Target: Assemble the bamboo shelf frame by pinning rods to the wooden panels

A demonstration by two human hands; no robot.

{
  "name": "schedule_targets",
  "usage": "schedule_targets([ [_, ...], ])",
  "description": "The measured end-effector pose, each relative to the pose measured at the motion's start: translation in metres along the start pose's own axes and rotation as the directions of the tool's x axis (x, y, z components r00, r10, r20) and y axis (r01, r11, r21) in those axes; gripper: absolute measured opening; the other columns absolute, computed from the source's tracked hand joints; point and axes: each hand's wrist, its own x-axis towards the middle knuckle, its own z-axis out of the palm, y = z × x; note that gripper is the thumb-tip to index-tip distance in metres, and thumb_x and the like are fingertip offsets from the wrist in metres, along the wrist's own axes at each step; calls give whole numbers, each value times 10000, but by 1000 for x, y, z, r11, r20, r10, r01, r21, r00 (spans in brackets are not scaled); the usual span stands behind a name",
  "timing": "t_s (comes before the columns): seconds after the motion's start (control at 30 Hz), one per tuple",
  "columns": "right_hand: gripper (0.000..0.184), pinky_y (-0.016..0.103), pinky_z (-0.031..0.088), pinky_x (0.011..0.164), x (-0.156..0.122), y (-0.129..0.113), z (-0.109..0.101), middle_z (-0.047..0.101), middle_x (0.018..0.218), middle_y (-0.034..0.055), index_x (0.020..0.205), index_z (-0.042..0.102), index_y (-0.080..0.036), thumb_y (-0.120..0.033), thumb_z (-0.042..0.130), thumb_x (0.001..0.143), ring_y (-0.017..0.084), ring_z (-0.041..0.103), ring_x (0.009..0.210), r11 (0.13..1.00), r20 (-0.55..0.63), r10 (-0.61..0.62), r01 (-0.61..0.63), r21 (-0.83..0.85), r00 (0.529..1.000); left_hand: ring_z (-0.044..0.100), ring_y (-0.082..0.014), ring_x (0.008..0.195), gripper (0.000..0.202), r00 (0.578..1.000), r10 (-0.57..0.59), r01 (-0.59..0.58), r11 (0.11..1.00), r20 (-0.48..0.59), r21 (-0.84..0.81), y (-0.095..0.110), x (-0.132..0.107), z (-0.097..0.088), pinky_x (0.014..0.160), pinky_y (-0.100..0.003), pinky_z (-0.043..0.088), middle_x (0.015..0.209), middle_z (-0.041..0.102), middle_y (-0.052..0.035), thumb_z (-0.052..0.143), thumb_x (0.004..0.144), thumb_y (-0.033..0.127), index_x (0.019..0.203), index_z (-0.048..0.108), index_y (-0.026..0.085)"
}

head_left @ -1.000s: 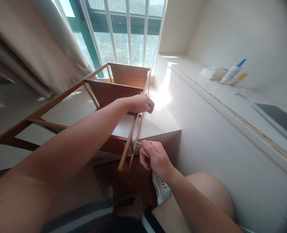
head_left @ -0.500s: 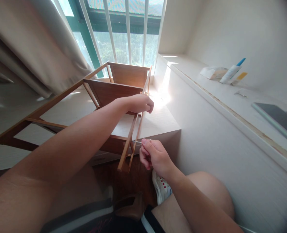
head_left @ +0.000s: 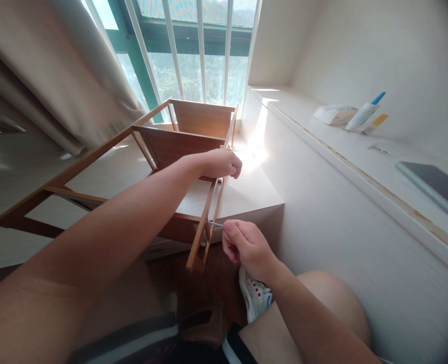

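A brown wooden shelf rack [head_left: 203, 227] lies on its side on the pale platform, its shelf boards standing upright between the rails. My left hand [head_left: 224, 163] is closed around its right-hand rail, near the middle board; the fingers' far side is hidden. In my right hand [head_left: 248, 247], thumb and fingers pinch a thin metal hex key [head_left: 216, 224]. The key points left, and its tip meets the rail close to the lower shelf board. Most of the key's other end is covered by my fingers.
On the white ledge [head_left: 341, 151] at right are a white packet [head_left: 334, 115], a blue-tipped tube [head_left: 362, 117], a yellow-capped item [head_left: 377, 121], a small metal piece [head_left: 380, 147] and a phone [head_left: 432, 187]. A curtain [head_left: 64, 76] hangs left of the barred window [head_left: 193, 65].
The whole view has shifted slightly. My right hand has turned a little with the hex key, which stays against the rail. My left hand keeps its place on the rack.
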Motion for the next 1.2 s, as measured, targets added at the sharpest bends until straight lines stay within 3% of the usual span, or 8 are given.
schedule_targets([
  [0.2,532,254,349,564,0,-2,-7,487,535,-20,602,443,-201,-484,336,1039,112,449,521,974,26,-98,101,-203,995,590,-189,906,281,1000,5,-5,1000,-6,-4,0,0,0,791,-293,422,980,689,-29,474,778,215,843,745,243],
  [0.4,387,270,319,596,4,10,-14,476,636,-12,703,438,-214,-404,374,1034,135,424,583,864,38,-275,265,-427,961,590,-206,927,287,1000,-3,3,1000,-15,3,1,-2,-1,806,-306,433,999,675,-42,472,787,225,844,753,246],
  [0.63,332,288,305,620,7,22,-3,462,683,3,731,420,-217,-348,373,1032,146,411,619,770,28,-428,381,-512,903,586,-192,882,284,1000,-10,10,1000,-19,11,0,-2,0,784,-298,441,977,658,-44,471,797,227,861,747,251],
  [0.97,397,277,332,611,7,27,0,485,671,5,717,468,-210,-426,359,1032,145,439,612,840,17,-368,340,-422,930,592,-185,878,288,1000,-10,10,1000,-11,10,-2,-1,1,811,-298,450,976,640,-50,472,798,226,882,747,251],
  [1.2,476,248,380,573,3,22,10,538,621,3,683,511,-190,-452,341,1043,121,503,563,978,-12,-173,170,-122,985,600,-193,887,298,1000,-11,11,1000,-4,10,-4,0,0,817,-310,451,1026,618,-55,467,802,255,886,752,268],
])
